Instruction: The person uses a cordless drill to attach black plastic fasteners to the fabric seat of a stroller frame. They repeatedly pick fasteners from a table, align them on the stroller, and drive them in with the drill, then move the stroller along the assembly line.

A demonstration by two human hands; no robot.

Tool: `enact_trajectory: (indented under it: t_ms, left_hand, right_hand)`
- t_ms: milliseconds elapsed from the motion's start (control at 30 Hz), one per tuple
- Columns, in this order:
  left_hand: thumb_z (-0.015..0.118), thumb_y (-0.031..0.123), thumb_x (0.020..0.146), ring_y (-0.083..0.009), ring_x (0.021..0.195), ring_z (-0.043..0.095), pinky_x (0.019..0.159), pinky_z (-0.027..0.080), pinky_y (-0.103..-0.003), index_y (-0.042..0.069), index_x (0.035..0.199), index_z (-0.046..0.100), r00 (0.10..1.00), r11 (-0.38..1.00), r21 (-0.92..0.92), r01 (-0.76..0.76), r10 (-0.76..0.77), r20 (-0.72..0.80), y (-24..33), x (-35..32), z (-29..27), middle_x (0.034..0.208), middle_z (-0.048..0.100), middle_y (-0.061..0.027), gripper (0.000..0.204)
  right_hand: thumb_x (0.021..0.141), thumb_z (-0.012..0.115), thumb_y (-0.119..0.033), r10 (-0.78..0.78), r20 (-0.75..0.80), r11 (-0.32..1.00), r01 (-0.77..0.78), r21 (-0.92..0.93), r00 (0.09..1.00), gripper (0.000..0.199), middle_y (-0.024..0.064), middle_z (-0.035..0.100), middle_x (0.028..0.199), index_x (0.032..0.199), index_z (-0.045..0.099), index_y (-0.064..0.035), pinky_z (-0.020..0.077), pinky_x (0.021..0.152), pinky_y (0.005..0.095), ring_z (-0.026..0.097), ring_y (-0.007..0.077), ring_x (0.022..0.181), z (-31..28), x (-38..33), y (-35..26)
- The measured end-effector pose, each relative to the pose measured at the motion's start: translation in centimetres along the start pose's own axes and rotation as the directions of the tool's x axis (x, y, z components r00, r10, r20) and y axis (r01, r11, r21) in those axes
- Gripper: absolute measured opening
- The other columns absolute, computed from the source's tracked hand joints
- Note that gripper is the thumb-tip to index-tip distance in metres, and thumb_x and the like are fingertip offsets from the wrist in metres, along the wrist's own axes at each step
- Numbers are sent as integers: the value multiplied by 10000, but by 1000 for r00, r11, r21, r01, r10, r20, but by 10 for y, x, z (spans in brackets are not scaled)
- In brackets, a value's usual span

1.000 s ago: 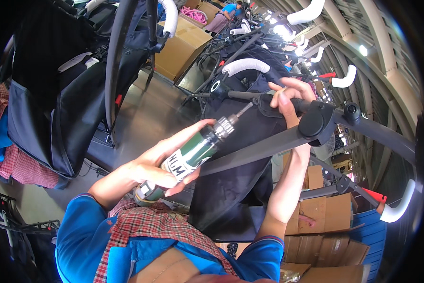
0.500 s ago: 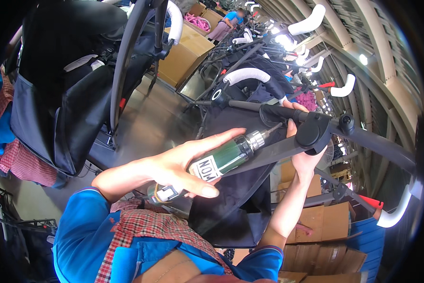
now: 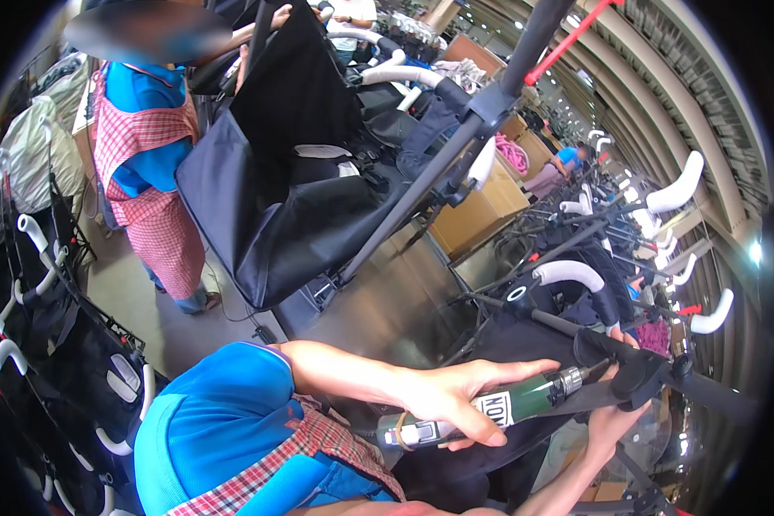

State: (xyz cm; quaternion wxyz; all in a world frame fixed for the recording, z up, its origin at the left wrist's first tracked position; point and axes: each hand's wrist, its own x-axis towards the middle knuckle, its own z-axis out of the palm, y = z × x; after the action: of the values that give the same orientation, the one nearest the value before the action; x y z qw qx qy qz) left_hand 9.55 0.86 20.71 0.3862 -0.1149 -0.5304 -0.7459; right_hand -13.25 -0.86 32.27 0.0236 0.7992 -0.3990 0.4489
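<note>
Screwdriver: green powered screwdriver (image 3: 499,406) lies across the palm of the left hand, its tip reaching forward to a black joint on a dark frame.
Left hand: left hand (image 3: 449,397) is wrapped around the tool's body, thumb under it, forefinger stretched out along the top.
Right hand: right hand (image 3: 612,421) comes up from below, just past the tool's tip, and is closed on the black joint (image 3: 635,378); its fingers are partly hidden, so how tightly they close cannot be told.
Frame: dark frame tube (image 3: 714,394) runs away from the joint, beyond the right hand.
Fabric: black fabric seat (image 3: 524,344) hangs just above and behind both hands.
Around: another person in a checked apron (image 3: 150,193) stands well beyond the left forearm; cardboard box (image 3: 481,206) sits far ahead of the hands.
</note>
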Motion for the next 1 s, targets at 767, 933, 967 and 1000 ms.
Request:
enact_trajectory:
  t_ms: [767, 933, 967, 1000]
  left_hand:
    - [655, 240, 907, -107, 559, 573, 466, 467, -230, 189, 1544, 130, 689, 734, -416, 537, -666, -286, -67, -137, -76, 800, 547, -40, 827]
    - [735, 382, 824, -121, 534, 534, 468, 458, -266, 122, 1028, 539, 329, 474, -569, 672, -879, -344, -124, -205, -94, 726, 552, -31, 384]
    - [764, 376, 798, -145, 552, 547, 484, 468, -288, 106, 936, 545, 283, 429, -630, 647, -903, -324, -124, -204, -88, 710, 558, -49, 374]
    - [768, 362, 797, -152, 569, 556, 492, 474, -291, 101, 927, 545, 261, 410, -656, 634, -911, -318, -139, -210, -89, 717, 565, -61, 366]
  right_hand:
    - [878, 582, 86, -73, -246, 997, 63, -48, 967, 220, 189, 665, 1057, 1092, 557, 134, 538, 880, 382, 658, 257, 952, 28, 1, -3]
    - [848, 654, 67, -122, -196, 966, 70, -250, 973, 256, 128, 687, 1055, 1099, 605, 80, 521, 876, 345, 660, 209, 958, 33, 3, -3]
    - [837, 662, 66, -100, -216, 960, 37, -276, 971, 260, 125, 690, 1053, 1092, 612, 63, 517, 869, 348, 662, 210, 942, 29, -1, -10]
    - [841, 667, 50, -75, -194, 977, 34, -209, 978, 274, 129, 688, 1063, 1108, 610, 63, 513, 880, 352, 661, 218, 959, 24, -4, -15]
